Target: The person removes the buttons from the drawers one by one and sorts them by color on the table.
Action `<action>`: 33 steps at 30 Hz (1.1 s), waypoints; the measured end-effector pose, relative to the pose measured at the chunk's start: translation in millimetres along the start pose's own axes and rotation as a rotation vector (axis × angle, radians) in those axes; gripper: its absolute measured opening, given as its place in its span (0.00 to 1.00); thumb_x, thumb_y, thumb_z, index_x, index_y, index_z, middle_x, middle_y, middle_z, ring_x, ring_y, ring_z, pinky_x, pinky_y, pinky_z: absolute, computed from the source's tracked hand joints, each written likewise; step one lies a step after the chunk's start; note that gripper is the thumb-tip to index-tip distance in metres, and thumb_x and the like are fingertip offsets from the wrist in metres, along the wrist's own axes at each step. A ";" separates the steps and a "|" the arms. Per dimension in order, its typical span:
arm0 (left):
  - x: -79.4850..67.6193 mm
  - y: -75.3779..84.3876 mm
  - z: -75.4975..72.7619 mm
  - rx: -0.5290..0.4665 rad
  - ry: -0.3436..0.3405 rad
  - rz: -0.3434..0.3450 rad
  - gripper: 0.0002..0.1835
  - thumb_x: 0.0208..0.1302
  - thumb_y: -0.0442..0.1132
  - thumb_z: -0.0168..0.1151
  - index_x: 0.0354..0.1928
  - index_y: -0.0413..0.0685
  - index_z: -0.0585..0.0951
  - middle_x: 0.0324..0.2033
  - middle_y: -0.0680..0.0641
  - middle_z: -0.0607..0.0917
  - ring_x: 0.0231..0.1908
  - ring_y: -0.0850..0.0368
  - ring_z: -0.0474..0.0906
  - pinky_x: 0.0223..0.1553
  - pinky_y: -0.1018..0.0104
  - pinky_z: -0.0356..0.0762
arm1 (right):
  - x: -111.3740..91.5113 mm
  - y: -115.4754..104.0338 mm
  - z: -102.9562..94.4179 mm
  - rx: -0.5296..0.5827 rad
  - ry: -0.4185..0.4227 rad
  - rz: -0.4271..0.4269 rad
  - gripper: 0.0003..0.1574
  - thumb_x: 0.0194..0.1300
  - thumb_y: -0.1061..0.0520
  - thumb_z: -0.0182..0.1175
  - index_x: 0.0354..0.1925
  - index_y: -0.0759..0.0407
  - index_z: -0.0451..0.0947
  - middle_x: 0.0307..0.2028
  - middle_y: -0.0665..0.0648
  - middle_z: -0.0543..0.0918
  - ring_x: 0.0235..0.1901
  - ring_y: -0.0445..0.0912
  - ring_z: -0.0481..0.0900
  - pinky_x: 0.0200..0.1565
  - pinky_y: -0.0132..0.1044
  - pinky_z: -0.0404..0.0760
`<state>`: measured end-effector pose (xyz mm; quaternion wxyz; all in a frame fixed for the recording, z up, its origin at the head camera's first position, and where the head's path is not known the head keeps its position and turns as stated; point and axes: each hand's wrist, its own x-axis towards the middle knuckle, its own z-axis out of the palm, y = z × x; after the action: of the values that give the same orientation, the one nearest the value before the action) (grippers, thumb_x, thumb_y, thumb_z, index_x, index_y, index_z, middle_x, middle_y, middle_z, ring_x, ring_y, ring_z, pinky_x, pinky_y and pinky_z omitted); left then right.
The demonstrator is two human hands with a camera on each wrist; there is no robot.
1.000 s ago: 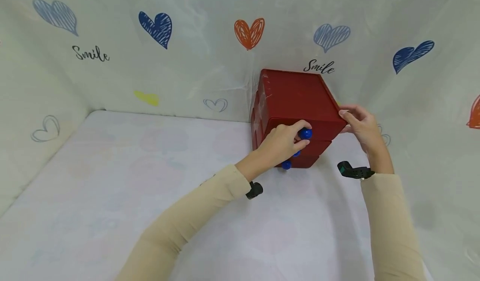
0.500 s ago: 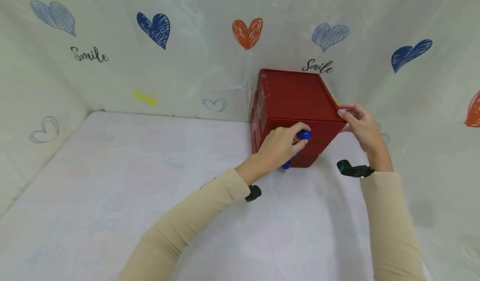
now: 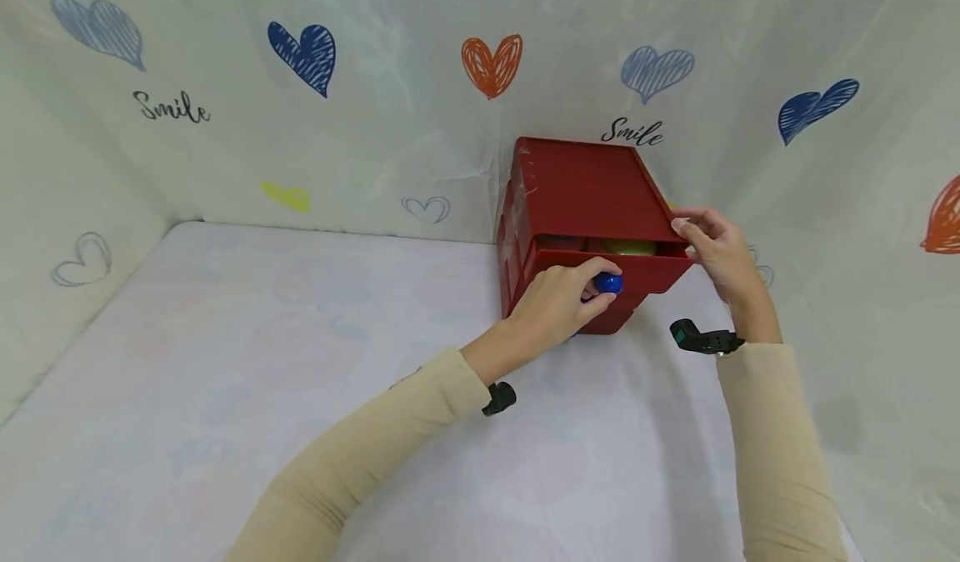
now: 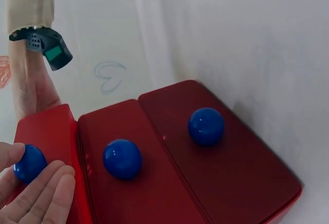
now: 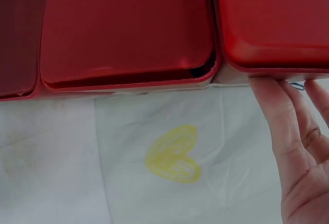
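A red drawer cabinet (image 3: 592,191) stands against the back wall, with its top drawer (image 3: 648,272) pulled out a little. Thumb and fingers of my left hand (image 3: 551,308) pinch the blue round knob (image 3: 608,283) of that drawer. In the left wrist view, the middle drawer's knob (image 4: 122,159) and the bottom drawer's knob (image 4: 205,126) show beside it. My right hand (image 3: 723,258) rests at the cabinet's upper right front corner; its fingers lie fairly straight against the side in the right wrist view. A yellow-green thing (image 3: 628,247) shows inside the drawer gap, mostly hidden.
The cabinet sits on a white-covered table (image 3: 300,378). Behind it hangs a pale wall sheet (image 3: 405,128) printed with hearts and the word "Smile". The lower drawers are pushed in, and the side wall runs close by the right arm.
The top drawer, shut before, has come out toward me with my left hand on its knob, uncovering some contents. My right hand has stayed at the cabinet's corner.
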<state>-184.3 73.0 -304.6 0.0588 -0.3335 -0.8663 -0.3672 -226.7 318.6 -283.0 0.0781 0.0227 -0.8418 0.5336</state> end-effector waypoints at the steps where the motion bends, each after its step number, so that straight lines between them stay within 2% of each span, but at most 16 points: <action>1: -0.8 0.5 0.0 0.002 0.001 0.002 0.19 0.64 0.46 0.58 0.57 0.54 0.73 0.35 0.53 0.85 0.32 0.66 0.79 0.32 0.84 0.73 | 0.0 -0.2 0.2 0.003 0.000 0.000 0.21 0.65 0.44 0.54 0.54 0.48 0.71 0.41 0.42 0.76 0.39 0.36 0.78 0.38 0.22 0.79; 6: -4.5 1.1 1.5 0.000 0.008 0.007 0.20 0.64 0.46 0.59 0.56 0.53 0.73 0.35 0.54 0.86 0.33 0.66 0.79 0.34 0.84 0.73 | 0.7 -0.4 2.2 -0.009 0.000 -0.002 0.22 0.65 0.43 0.54 0.54 0.49 0.70 0.42 0.43 0.76 0.38 0.36 0.78 0.37 0.23 0.80; 13: -10.6 2.8 3.1 -0.011 0.035 0.016 0.19 0.63 0.46 0.59 0.55 0.53 0.75 0.31 0.55 0.85 0.31 0.68 0.78 0.30 0.86 0.71 | 3.2 0.2 2.6 -0.070 -0.004 -0.023 0.22 0.67 0.44 0.51 0.56 0.50 0.69 0.40 0.38 0.76 0.39 0.35 0.77 0.36 0.24 0.79; 22: -20.1 9.5 5.5 0.018 0.036 0.020 0.19 0.62 0.46 0.60 0.55 0.53 0.75 0.33 0.54 0.86 0.31 0.67 0.79 0.34 0.85 0.73 | 3.2 2.2 3.0 -0.100 0.002 -0.039 0.23 0.68 0.43 0.50 0.57 0.49 0.68 0.41 0.36 0.75 0.40 0.35 0.75 0.37 0.24 0.78; 33: -32.3 16.8 11.3 0.013 0.035 0.068 0.19 0.63 0.45 0.59 0.55 0.51 0.74 0.38 0.53 0.86 0.32 0.65 0.81 0.31 0.87 0.71 | 0.4 5.0 1.3 -0.126 0.011 -0.031 0.23 0.67 0.41 0.49 0.57 0.47 0.68 0.41 0.35 0.74 0.42 0.36 0.74 0.39 0.24 0.77</action>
<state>-147.3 71.9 -313.9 0.0883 -0.3558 -0.8558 -0.3650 -227.8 319.6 -288.0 0.0921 0.0280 -0.8729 0.4783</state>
